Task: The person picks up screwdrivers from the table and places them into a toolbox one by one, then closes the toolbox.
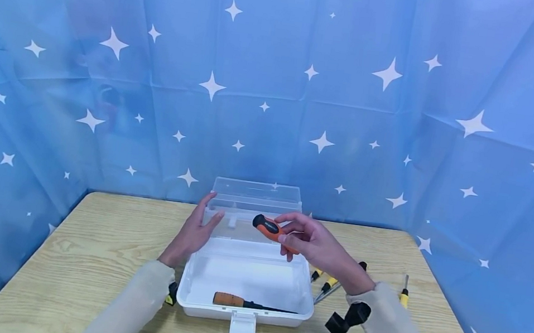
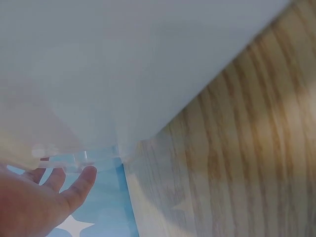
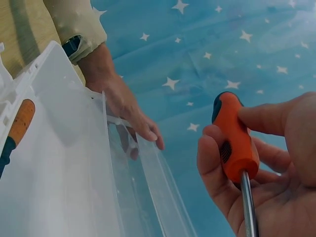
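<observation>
A white toolbox (image 1: 247,276) with a clear hinged lid (image 1: 258,191) stands raised open on the table. My left hand (image 1: 193,234) holds the lid's left edge, thumb on the near side; the right wrist view shows its fingers partly through the clear plastic. Above the box, my right hand (image 1: 310,240) pinches an orange-and-black screwdriver (image 3: 232,133) by its handle. Its metal shaft runs down past the palm in the right wrist view; the tip is out of sight. Inside the box, along the front wall, lies another screwdriver (image 1: 229,300) with a brown-orange handle and dark shaft.
Several yellow-and-black screwdrivers (image 1: 330,283) lie right of the box, partly behind my right wrist. One more yellow-handled tool (image 1: 404,298) is farther right. The box's front latch (image 1: 243,327) hangs down. A blue starred curtain (image 1: 278,78) stands behind the wooden table (image 1: 98,257).
</observation>
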`<state>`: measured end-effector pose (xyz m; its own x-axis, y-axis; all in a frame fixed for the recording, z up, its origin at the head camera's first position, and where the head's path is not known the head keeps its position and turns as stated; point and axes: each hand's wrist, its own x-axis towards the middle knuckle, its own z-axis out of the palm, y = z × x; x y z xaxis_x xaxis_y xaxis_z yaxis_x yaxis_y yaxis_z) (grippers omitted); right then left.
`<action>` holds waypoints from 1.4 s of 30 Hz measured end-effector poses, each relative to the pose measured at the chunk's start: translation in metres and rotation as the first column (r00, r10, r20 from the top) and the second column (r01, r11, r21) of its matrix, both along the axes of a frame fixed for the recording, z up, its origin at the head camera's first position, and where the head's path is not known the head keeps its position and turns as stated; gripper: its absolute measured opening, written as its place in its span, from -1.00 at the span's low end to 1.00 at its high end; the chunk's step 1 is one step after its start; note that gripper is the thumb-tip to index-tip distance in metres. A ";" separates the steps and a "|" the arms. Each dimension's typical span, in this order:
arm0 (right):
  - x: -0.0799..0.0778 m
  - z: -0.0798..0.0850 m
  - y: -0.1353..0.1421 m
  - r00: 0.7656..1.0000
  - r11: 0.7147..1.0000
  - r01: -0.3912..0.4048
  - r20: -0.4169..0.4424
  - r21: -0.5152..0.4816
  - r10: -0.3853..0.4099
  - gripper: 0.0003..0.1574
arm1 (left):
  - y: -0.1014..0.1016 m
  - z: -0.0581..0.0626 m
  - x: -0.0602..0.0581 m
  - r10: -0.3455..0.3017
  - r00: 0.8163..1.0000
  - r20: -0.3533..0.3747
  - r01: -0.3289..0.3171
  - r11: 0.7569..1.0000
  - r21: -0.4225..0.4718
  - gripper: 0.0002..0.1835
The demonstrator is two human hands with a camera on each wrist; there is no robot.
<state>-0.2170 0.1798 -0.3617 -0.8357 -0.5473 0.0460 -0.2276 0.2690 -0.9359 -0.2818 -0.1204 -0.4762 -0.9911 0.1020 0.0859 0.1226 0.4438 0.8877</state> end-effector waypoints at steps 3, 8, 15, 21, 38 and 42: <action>0.000 -0.001 -0.003 1.000 1.000 -0.009 0.010 -0.001 0.009 -0.56 | 0.000 0.000 0.000 0.001 1.000 -0.003 -0.001 1.000 0.003 -0.20; 0.000 -0.004 -0.009 0.999 0.999 -0.037 0.021 -0.013 0.038 -0.57 | 0.001 0.000 -0.001 0.004 1.000 -0.015 -0.004 1.000 0.005 -0.25; 0.000 -0.005 -0.018 0.997 0.997 -0.080 0.016 -0.014 0.080 -0.59 | 0.002 -0.001 -0.001 0.013 1.000 -0.014 -0.013 1.000 0.011 -0.28; 0.002 -0.009 -0.024 0.995 0.996 -0.089 0.042 0.002 0.089 -0.64 | 0.003 0.001 0.000 0.018 1.000 -0.006 -0.018 0.999 0.026 -0.29; 0.006 -0.016 -0.039 0.990 0.990 -0.136 0.053 0.038 0.134 -0.63 | 0.002 0.001 0.002 0.011 1.000 -0.024 -0.011 1.000 0.024 -0.26; 0.007 -0.018 -0.043 0.987 0.987 -0.155 0.048 0.042 0.153 -0.63 | 0.001 0.000 0.001 0.004 0.999 -0.032 -0.003 1.000 0.016 -0.24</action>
